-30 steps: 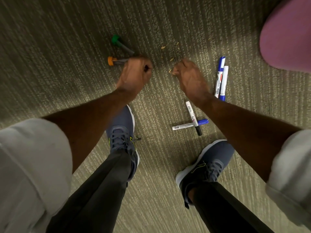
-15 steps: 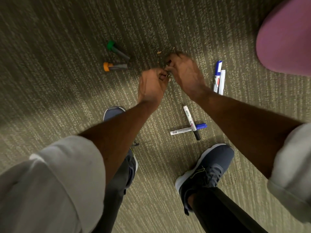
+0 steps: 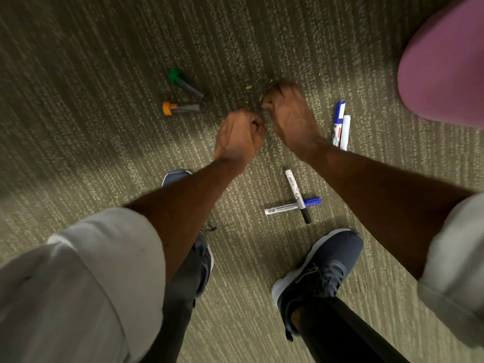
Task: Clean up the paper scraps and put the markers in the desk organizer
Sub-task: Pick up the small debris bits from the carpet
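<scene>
Small tan paper scraps [image 3: 248, 87] lie scattered on the olive carpet [image 3: 78, 100]. My right hand [image 3: 288, 113] reaches down among them, its fingertips pinched together on a scrap at the carpet. Just left of it and nearer me, my left hand [image 3: 239, 134] is a closed fist; whatever it holds is hidden. A green-capped marker [image 3: 183, 82] and an orange-capped marker [image 3: 180, 108] lie to the left. Two blue-and-white markers [image 3: 340, 124] lie side by side on the right. A black-capped marker [image 3: 293, 184] crosses a blue-capped one [image 3: 310, 201] near my feet.
A rounded pink object [image 3: 445, 69] fills the upper right corner. My two dark blue shoes [image 3: 322, 268] stand on the carpet below the markers, the left one [image 3: 174, 176] mostly under my forearm. No desk organizer is in view.
My left fist moved right from the orange marker to beside my right hand. The right hand reached further out to the scraps, met the left fist, then pinched at the carpet again.
</scene>
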A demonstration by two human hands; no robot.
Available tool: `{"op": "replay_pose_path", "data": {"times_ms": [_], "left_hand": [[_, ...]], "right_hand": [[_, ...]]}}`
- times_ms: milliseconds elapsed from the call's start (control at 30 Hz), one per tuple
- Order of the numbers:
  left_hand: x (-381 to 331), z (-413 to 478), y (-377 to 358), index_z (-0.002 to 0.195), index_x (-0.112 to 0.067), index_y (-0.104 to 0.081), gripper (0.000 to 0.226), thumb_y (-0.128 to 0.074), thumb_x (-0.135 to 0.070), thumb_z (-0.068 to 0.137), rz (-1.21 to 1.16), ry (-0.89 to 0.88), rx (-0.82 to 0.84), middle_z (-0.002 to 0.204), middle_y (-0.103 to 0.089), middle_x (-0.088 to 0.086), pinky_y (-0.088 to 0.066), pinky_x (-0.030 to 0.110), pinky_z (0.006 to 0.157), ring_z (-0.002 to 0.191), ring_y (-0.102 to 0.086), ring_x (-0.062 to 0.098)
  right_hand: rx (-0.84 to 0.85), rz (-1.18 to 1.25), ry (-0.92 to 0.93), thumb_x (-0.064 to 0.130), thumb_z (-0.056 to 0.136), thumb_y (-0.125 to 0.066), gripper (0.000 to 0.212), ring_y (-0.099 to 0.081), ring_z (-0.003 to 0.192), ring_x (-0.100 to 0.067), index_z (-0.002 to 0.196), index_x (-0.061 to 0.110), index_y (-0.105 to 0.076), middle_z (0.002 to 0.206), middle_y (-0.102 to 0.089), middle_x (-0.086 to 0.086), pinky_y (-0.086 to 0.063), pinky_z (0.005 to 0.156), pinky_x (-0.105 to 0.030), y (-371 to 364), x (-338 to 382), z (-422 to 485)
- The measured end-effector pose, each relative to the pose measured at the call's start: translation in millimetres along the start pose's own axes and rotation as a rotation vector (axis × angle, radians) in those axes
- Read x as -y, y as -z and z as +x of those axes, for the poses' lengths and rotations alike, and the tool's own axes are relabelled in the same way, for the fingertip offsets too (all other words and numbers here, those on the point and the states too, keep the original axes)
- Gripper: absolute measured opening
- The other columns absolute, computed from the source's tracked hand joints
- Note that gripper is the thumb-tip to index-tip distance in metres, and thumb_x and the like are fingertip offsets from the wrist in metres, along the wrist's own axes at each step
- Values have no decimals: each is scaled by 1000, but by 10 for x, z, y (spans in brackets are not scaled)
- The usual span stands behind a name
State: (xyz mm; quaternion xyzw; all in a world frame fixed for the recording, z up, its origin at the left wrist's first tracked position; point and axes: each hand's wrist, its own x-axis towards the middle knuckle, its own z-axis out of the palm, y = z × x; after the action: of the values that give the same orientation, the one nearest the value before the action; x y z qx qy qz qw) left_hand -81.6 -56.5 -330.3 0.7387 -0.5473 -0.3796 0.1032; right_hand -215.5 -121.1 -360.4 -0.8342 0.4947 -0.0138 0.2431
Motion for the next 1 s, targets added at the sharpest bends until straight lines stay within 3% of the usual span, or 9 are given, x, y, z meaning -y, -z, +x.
{"op": "replay_pose_path", "data": {"times_ms": [67,167,267,367,433,600,767,833,1000], "left_hand": [[23,68,75,79,-20,-70,22,-59,-6,92,-51,30,15,68,-62,-13,-42,10,45,57,-54,-4],[78,303,287,96,-18,-76,13,-64,-16,93,-10,6,-77,92,-69,-6,-47,5,61,75,-60,0],[168,503,444,92,-11,-76,11,-66,-15,90,56,-97,-66,104,-67,12,-46,24,79,92,-61,20],[192,585,455,91,-10,-73,7,-73,-9,84,-41,-73,-42,93,-67,4,-56,32,76,80,-62,9],[215,635,452,98,-10,-71,18,-76,-5,81,-121,-23,-49,88,-67,1,-59,38,75,75,-63,4],[160,625,530,92,-6,-70,13,-65,-17,91,133,-189,6,93,-68,18,-50,39,78,88,-63,34],[219,605,543,106,-19,-69,20,-56,-19,91,194,-238,97,109,-63,3,-54,35,84,97,-62,16],[202,610,590,105,-17,-72,19,-62,-11,90,235,-298,140,108,-65,4,-51,29,84,98,-62,18],[197,643,628,106,-14,-71,21,-67,-7,86,292,-361,135,114,-63,10,-47,31,87,108,-59,25]], "right_hand": [[-109,72,-123,13,102,-52,18,-52,112,-18,115,12,-64,124,-56,-9,-38,94,-18,73,-35,-14],[-170,150,-243,17,101,-51,19,-55,105,-17,112,12,-66,119,-57,-8,-46,90,-23,173,-133,-15],[-116,185,-216,17,99,-56,16,-56,100,-17,107,11,-69,112,-60,-8,-45,85,-22,222,-183,16],[-95,192,-249,23,96,-62,17,-58,100,-18,108,14,-70,110,-63,-6,-35,80,-16,250,-212,39],[-108,200,-258,25,95,-63,21,-59,101,-19,112,14,-69,113,-65,-7,-33,81,-15,262,-212,30],[-89,75,-164,23,99,-56,20,-58,100,-23,111,11,-68,107,-62,-9,-44,82,-27,223,-230,33],[-53,-70,-55,13,100,-46,24,-56,101,-25,111,11,-67,111,-62,-9,-45,96,-36,169,-235,60],[-47,-43,-79,17,100,-40,29,-55,105,-24,113,11,-65,114,-61,-9,-45,99,-37,147,-240,59],[10,36,4,23,102,-46,25,-59,103,-23,109,14,-69,112,-63,-8,-45,90,-32,175,-170,115]]}}
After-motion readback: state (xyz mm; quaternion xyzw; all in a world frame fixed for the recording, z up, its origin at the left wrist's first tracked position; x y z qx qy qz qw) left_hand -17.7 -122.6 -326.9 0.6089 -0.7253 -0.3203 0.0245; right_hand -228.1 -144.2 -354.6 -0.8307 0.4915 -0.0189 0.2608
